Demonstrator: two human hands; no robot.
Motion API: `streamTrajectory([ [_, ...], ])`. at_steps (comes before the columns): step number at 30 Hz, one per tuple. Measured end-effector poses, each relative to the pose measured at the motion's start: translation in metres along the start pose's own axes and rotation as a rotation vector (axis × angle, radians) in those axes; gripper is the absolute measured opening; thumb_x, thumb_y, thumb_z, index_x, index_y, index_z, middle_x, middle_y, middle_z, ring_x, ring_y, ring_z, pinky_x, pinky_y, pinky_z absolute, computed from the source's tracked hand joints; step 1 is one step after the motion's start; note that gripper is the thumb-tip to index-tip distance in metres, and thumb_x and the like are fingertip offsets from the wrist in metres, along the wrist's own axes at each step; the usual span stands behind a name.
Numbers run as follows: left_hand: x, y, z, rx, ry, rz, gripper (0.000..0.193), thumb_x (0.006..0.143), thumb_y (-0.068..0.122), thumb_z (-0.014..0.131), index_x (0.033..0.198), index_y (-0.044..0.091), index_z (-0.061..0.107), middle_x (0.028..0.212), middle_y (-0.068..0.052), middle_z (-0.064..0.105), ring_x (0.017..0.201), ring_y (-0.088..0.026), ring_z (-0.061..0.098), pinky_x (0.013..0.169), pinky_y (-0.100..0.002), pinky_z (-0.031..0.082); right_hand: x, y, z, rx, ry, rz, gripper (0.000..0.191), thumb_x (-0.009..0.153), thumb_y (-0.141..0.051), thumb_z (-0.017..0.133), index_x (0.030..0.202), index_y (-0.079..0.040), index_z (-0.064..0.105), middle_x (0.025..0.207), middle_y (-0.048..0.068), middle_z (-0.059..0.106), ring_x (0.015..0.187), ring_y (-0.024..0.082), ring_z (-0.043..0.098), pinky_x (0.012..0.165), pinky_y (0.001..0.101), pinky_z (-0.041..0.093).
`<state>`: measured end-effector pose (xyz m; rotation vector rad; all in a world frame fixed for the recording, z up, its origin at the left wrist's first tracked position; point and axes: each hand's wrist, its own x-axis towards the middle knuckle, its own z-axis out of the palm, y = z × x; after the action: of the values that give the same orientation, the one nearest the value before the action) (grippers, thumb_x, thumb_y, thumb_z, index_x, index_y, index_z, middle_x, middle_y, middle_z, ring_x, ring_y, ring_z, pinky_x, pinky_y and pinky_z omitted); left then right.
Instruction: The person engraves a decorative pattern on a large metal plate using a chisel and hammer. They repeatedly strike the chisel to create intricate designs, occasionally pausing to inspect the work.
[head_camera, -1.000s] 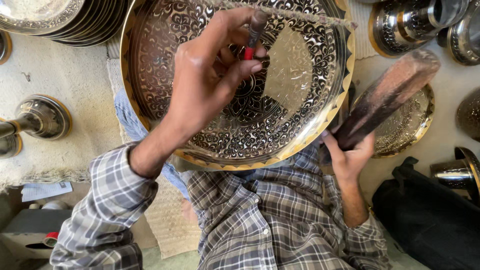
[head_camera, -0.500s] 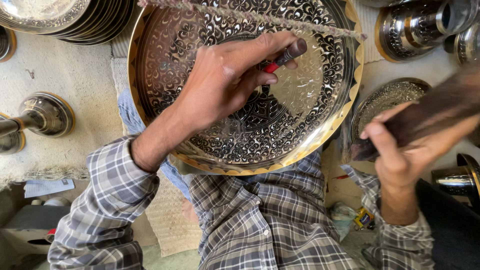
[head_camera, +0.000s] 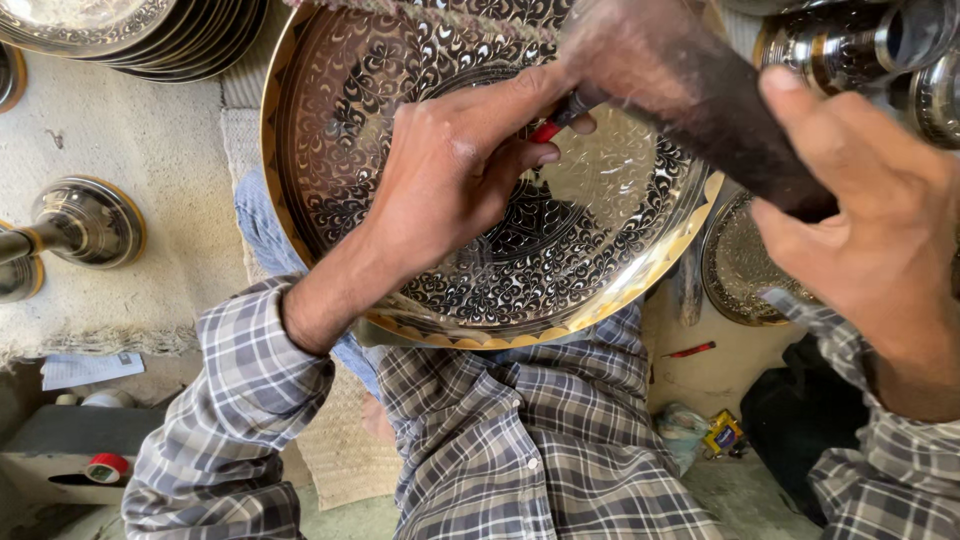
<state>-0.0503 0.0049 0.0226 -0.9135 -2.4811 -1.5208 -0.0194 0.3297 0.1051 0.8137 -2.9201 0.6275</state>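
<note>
Hands are both full: the left hand (head_camera: 450, 190) pinches a red-handled chisel (head_camera: 560, 118) against the engraved brass tray (head_camera: 330, 120) on the lap, while the right hand (head_camera: 880, 240) has swung its dark wooden mallet (head_camera: 690, 90) from out at the side down onto the chisel's head.

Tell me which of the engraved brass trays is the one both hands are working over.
The large round tray on the person's lap, under the left hand and right hand. The stacked trays top left and small plate lie untouched.
</note>
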Motion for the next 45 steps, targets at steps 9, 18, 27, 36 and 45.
streamTrajectory([
  [9, -0.020, 0.003, 0.016, -0.083, 0.220, -0.075, 0.052, 0.109, -0.004, 0.073, 0.150, 0.016, 0.048, 0.126, -0.003, 0.075, 0.109, -0.016, 0.080, 0.088, -0.027, 0.068, 0.017, 0.002, -0.016, 0.083, -0.145, 0.049, 0.066, 0.090, 0.011, 0.076, 0.149, 0.006, 0.046, 0.120, 0.026, 0.064, 0.101, 0.031, 0.071, 0.081, 0.0358, 0.059],
  [18, -0.023, 0.007, 0.014, -0.163, 0.250, -0.086, 0.049, 0.111, -0.009, 0.069, 0.149, 0.015, 0.048, 0.132, -0.006, 0.072, 0.120, -0.018, 0.076, 0.090, -0.026, 0.067, -0.011, 0.057, 0.002, 0.096, -0.195, 0.364, 0.018, 0.113, -0.008, 0.061, 0.127, 0.002, 0.055, 0.097, 0.012, 0.060, 0.084, 0.019, 0.064, 0.082, 0.0317, 0.056],
  [27, -0.019, 0.017, 0.012, -0.159, 0.243, -0.101, 0.048, 0.109, -0.008, 0.070, 0.146, 0.015, 0.051, 0.128, -0.005, 0.073, 0.116, -0.014, 0.076, 0.091, -0.025, 0.067, 0.035, -0.001, -0.025, -0.168, -0.286, -0.036, 0.058, 0.085, -0.001, 0.079, 0.139, 0.003, 0.059, 0.105, 0.018, 0.068, 0.084, 0.025, 0.069, 0.075, 0.0331, 0.057],
  [36, -0.021, 0.010, 0.008, -0.156, 0.203, -0.065, 0.054, 0.103, -0.006, 0.072, 0.149, 0.011, 0.049, 0.128, -0.007, 0.073, 0.114, -0.021, 0.077, 0.090, -0.030, 0.070, 0.038, -0.018, -0.022, 0.131, -0.236, 0.041, 0.084, 0.079, 0.012, 0.071, 0.155, 0.005, 0.038, 0.125, 0.028, 0.063, 0.102, 0.036, 0.070, 0.082, 0.0439, 0.059],
  [45, -0.020, -0.007, 0.009, 0.028, 0.065, 0.016, 0.056, 0.102, 0.002, 0.078, 0.150, 0.018, 0.054, 0.126, -0.006, 0.075, 0.101, -0.020, 0.080, 0.082, -0.033, 0.068, -0.003, -0.019, -0.010, -0.009, -0.120, 0.011, 0.094, 0.087, 0.008, 0.077, 0.165, -0.006, 0.028, 0.118, 0.028, 0.067, 0.095, 0.034, 0.073, 0.074, 0.0382, 0.060],
])
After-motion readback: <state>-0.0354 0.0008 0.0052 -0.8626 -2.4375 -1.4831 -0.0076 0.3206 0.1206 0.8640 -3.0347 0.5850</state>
